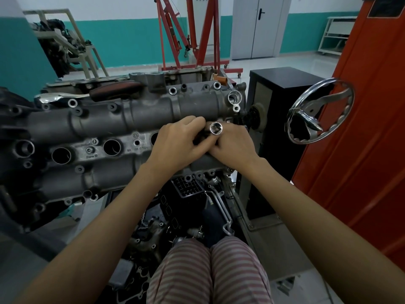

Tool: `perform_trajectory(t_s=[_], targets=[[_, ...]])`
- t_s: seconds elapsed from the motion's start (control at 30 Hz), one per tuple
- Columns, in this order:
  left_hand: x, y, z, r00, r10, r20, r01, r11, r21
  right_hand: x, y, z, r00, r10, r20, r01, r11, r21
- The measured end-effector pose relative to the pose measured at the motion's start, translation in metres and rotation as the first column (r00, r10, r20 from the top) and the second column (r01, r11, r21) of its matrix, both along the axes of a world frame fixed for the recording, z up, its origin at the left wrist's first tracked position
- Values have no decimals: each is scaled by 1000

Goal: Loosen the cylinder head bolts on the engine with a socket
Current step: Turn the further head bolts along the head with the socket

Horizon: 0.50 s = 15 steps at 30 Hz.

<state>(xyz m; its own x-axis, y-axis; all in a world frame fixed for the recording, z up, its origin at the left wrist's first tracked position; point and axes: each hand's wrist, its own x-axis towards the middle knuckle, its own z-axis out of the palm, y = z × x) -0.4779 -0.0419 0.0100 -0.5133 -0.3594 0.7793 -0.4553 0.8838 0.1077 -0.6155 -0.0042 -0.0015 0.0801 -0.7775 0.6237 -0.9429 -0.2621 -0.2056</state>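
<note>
A grey cylinder head [114, 119] lies across an engine stand in front of me, with round plug wells and several bolt holes. Both hands meet over its right end. My left hand [179, 143] has its fingers curled round a dark tool part that is mostly hidden. My right hand [232, 145] holds a chrome socket [216, 128], whose open hex end faces up at me between the two hands. A chrome ratchet handle with a dark grip [87, 95] lies on the far side of the head at the left.
The stand's chrome handwheel [320, 110] sticks out at the right beside a black box [282, 88]. An orange panel [361, 128] fills the right side. A red engine hoist [197, 40] stands behind. Loose engine parts [190, 205] lie below my hands.
</note>
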Motion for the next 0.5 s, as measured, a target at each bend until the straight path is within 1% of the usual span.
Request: perform_trajectory(t_s=[0.1,0.23,0.37,0.5], targets=[[-1,3,1,1000,-13,-4,13,1000,9,-1,-1,0,999,-15,-37,15,1000,8],[-1,0,-1,1000,16,4,-16,1000,17,1,0,1,1000,-10,-12,11,999,43],[0,-4,-2,999,33,20,-33,999,18,1,0,1,999,-42,-11,42,999,24],[0,-6,-1,999,7,46,-10,998,66,3,2,2,999,-3,35,5,999,-40]])
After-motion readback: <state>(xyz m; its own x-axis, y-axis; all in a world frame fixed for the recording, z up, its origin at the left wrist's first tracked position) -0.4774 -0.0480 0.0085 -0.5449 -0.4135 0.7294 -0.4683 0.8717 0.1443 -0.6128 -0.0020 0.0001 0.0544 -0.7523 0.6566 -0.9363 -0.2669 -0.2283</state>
